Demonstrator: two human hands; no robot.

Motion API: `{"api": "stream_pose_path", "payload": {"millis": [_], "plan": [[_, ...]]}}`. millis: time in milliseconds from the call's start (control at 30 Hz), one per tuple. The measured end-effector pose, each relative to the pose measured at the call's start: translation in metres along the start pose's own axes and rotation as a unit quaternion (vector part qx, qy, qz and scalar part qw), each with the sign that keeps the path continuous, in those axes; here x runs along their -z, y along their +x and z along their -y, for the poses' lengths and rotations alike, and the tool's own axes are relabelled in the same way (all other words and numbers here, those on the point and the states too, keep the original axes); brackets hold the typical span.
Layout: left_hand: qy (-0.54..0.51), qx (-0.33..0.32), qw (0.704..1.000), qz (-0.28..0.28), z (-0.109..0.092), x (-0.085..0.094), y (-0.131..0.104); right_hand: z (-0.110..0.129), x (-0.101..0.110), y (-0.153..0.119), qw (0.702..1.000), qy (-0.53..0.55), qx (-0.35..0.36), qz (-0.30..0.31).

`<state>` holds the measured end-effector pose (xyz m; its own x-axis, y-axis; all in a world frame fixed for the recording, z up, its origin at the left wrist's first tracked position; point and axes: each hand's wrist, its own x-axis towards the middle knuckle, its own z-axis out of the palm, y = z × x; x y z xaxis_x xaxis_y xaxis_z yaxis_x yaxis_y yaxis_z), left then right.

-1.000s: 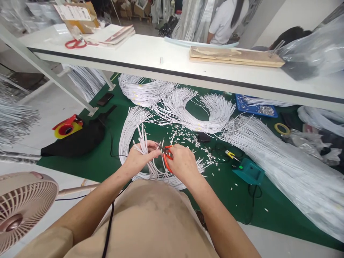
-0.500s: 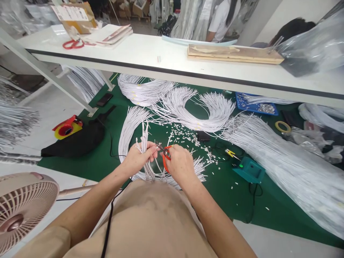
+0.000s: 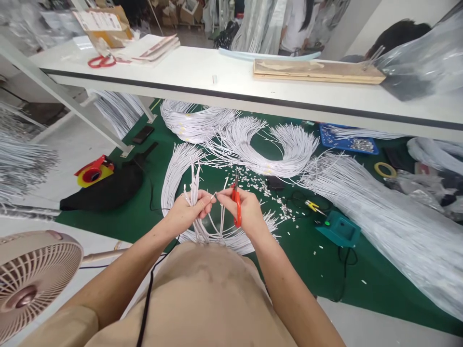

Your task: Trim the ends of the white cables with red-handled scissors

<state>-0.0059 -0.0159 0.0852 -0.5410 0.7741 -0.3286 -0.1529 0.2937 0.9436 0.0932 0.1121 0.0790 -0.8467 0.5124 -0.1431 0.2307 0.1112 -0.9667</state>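
Left hand (image 3: 184, 212) gripping white cables (image 3: 195, 180) above green desk (image 3: 383, 299), right hand (image 3: 250, 208) holding red-handled cutters (image 3: 237, 207) and meeting it at one cable end (image 3: 214, 195); best keep that end pinched short, cutters angled away.

White cables (image 3: 249, 156) over a green tabletop (image 3: 289, 260); orange-red-handled cutters (image 3: 237, 207).
Cables plain white, small yellow marks on the two far loops; cutter blades dark. Tape dispenser (image 3: 94, 172) red and yellow, pouch (image 3: 104, 190) black. Tray (image 3: 327, 138) blue; stand (image 3: 340, 231) teal with bright green spot (image 3: 327, 223); tape roll (image 3: 376, 169) yellow. Shelf (image 3: 188, 65) white, black band along its front edge. Fan (image 3: 39, 277) dusty pink, grille in radiating ribs. Shirt (image 3: 202, 299) plain tan. Wood board (image 3: 318, 72) pale brown.
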Motion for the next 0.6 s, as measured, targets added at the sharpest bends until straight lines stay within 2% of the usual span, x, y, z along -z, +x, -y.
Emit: {"api": "stream_pose_path", "payload": {"millis": [67, 200, 500, 600], "plan": [[0.004, 0.0, 1.0, 0.0, 0.0, -0.001, 0.0, 0.005, -0.002, 0.002, 0.998, 0.062, -0.003, -0.003], [0.008, 0.002, 1.0, 0.011, -0.002, -0.001, -0.001, 0.005, -0.005, 0.004, 0.996, 0.09, 0.008, 0.0], [-0.018, 0.022, 0.998, 0.057, -0.003, 0.002, 0.001, -0.003, 0.001, 0.005, 0.996, 0.08, 0.045, 0.024], [0.007, 0.028, 0.999, 0.044, -0.004, 0.001, 0.002, -0.005, -0.005, 0.005, 0.997, 0.054, 0.045, -0.009]]}}
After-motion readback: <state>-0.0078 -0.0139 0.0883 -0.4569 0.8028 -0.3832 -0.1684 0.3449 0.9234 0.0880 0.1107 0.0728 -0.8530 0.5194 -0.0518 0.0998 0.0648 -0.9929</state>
